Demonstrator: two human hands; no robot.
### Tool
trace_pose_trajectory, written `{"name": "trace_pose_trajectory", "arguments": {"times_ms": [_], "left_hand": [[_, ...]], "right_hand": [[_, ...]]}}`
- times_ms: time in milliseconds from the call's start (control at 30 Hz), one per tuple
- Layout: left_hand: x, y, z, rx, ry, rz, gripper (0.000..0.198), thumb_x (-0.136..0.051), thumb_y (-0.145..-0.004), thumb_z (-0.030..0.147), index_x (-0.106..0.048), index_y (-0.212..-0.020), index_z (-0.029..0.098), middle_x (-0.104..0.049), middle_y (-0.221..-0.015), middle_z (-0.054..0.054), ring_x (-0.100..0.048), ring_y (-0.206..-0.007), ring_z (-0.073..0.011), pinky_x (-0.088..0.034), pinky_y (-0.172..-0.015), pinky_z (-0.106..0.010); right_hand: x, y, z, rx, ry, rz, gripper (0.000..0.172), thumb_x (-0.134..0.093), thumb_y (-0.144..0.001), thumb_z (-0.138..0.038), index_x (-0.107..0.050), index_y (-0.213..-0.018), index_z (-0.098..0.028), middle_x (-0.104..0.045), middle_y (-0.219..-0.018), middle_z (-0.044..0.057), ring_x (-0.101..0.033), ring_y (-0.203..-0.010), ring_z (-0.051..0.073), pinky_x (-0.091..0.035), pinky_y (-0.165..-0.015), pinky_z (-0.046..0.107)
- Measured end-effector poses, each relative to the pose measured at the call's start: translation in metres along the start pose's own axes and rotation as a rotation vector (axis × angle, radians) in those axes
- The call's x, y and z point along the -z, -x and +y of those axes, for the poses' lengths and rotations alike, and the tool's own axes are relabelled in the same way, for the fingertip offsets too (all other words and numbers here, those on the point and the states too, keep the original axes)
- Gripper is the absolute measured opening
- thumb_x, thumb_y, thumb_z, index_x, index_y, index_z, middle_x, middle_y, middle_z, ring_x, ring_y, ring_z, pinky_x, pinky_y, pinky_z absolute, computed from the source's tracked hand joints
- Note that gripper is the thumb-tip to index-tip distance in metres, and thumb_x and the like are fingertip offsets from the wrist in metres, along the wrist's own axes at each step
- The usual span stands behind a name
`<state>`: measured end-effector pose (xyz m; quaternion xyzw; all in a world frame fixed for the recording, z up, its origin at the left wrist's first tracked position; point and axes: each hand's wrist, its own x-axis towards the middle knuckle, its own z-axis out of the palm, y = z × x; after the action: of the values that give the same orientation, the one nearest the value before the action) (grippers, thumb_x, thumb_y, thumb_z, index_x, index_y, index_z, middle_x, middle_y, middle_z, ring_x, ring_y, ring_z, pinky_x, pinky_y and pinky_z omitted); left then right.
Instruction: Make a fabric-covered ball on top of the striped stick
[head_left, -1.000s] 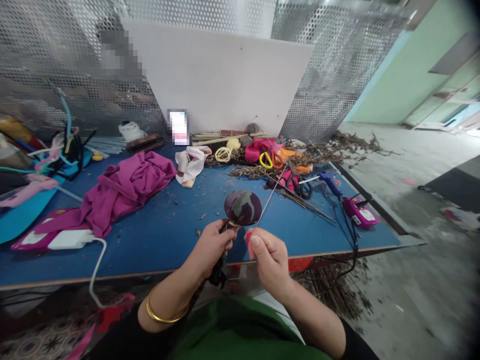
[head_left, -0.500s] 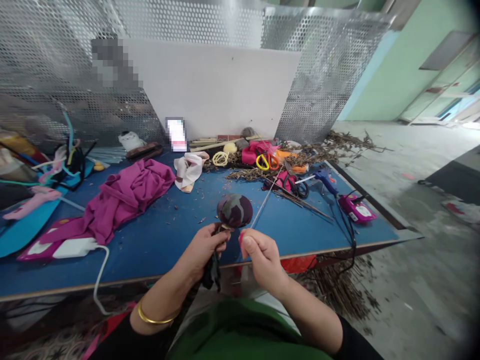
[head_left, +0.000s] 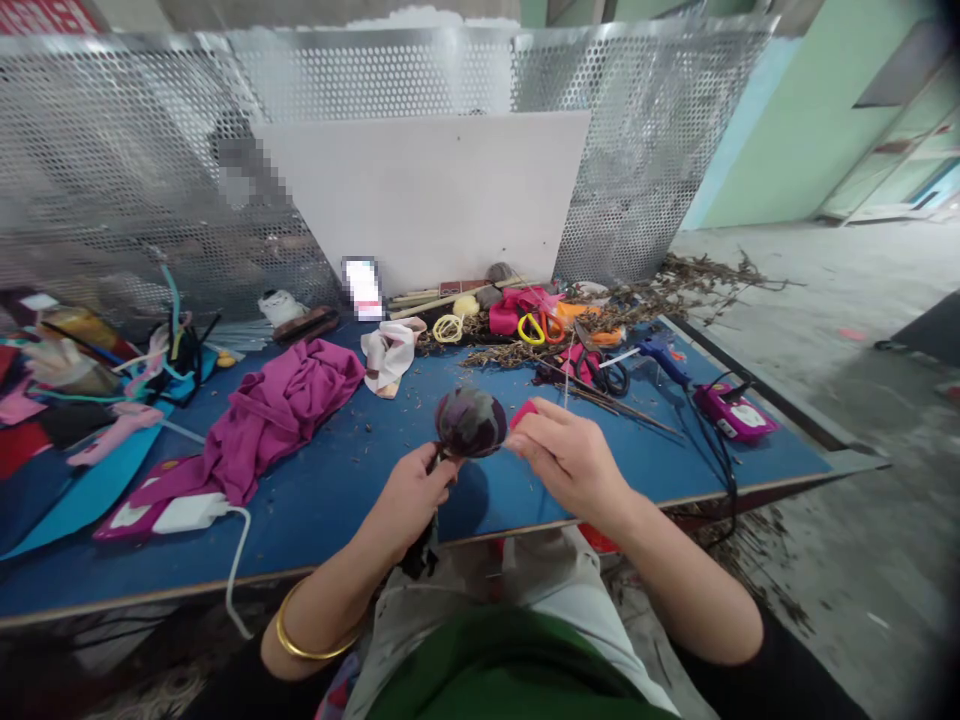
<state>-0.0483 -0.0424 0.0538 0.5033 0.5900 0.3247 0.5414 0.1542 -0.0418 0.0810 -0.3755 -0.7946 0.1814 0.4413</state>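
My left hand (head_left: pixel 415 492) grips the gathered neck of a camouflage-cloth-covered ball (head_left: pixel 470 422), held above the front of the blue table. The loose dark cloth tail (head_left: pixel 421 555) hangs below that fist. Just right of the ball, my right hand (head_left: pixel 574 462) is closed in a pinch, with a small pink-red piece (head_left: pixel 523 412) poking out at its fingertips. What kind of thing the piece is, I cannot make out. A thin pale thread (head_left: pixel 568 385) rises behind the right hand toward the back of the table.
A purple cloth (head_left: pixel 289 405) lies left, over a magenta power strip with a white charger (head_left: pixel 191 512). Yellow-and-orange-handled scissors (head_left: pixel 541 328), black scissors (head_left: pixel 613 378), dry twigs (head_left: pixel 487 357) and a blue glue gun (head_left: pixel 664 358) lie at the back right. A phone (head_left: pixel 364 290) leans behind.
My right hand has moved up and right, with the pink-red piece now beside the ball's upper right. My left hand keeps its grip on the ball's neck. The view has shifted slightly.
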Motion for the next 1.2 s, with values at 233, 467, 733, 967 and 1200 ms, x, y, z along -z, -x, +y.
{"name": "trace_pose_trajectory", "arguments": {"times_ms": [233, 467, 733, 967, 1200], "left_hand": [[-0.02, 0.02, 0.014, -0.202, -0.252, -0.259, 0.014, -0.06, -0.075, 0.031, -0.06, -0.067, 0.019, -0.053, -0.064, 0.001, -0.048, -0.067, -0.0166, -0.038, -0.062, -0.025], [0.004, 0.024, 0.026, -0.059, 0.23, -0.351, 0.029, -0.068, -0.077, 0.044, -0.059, -0.081, 0.017, -0.045, -0.062, 0.006, -0.032, -0.046, -0.0051, -0.029, -0.044, -0.019], [0.003, 0.0, 0.011, 0.179, 0.487, -0.19, 0.04, -0.077, -0.068, 0.046, -0.053, -0.081, 0.016, -0.047, -0.065, 0.007, -0.028, -0.04, -0.0002, -0.025, -0.037, -0.014], [-0.015, -0.003, 0.001, 0.186, 0.475, -0.126, 0.042, -0.078, -0.063, 0.046, -0.054, -0.078, 0.016, -0.045, -0.06, 0.008, -0.026, -0.039, -0.0002, -0.021, -0.038, -0.014], [-0.02, 0.004, -0.002, 0.056, 0.307, 0.028, 0.035, -0.071, -0.068, 0.046, -0.055, -0.075, 0.016, -0.042, -0.055, 0.009, -0.03, -0.04, -0.0035, -0.027, -0.04, -0.017]], "right_hand": [[0.002, -0.065, 0.037, -0.013, -0.142, -0.393, 0.035, -0.056, -0.089, -0.029, -0.053, -0.057, -0.017, -0.051, -0.062, -0.001, -0.048, -0.062, 0.011, -0.035, -0.063, 0.024], [-0.027, -0.016, 0.076, -0.305, -0.579, -0.309, 0.043, -0.056, -0.083, -0.053, -0.057, -0.057, -0.019, -0.061, -0.064, 0.001, -0.055, -0.065, 0.017, -0.046, -0.067, 0.03], [-0.052, 0.028, 0.026, -0.21, -0.881, 0.321, 0.039, -0.053, -0.091, -0.043, -0.058, -0.059, -0.02, -0.067, -0.089, 0.009, -0.059, -0.099, 0.026, -0.042, -0.093, 0.042], [-0.07, 0.02, 0.008, -0.419, -1.175, 0.223, 0.047, -0.055, -0.087, -0.051, -0.04, -0.054, -0.021, -0.036, -0.05, -0.004, -0.039, -0.047, 0.012, -0.034, -0.05, 0.027], [-0.062, 0.028, -0.012, -0.376, -0.678, 0.131, 0.047, -0.043, -0.096, -0.04, -0.037, -0.054, -0.02, -0.037, -0.052, -0.004, -0.034, -0.05, 0.01, -0.029, -0.05, 0.024]]}}
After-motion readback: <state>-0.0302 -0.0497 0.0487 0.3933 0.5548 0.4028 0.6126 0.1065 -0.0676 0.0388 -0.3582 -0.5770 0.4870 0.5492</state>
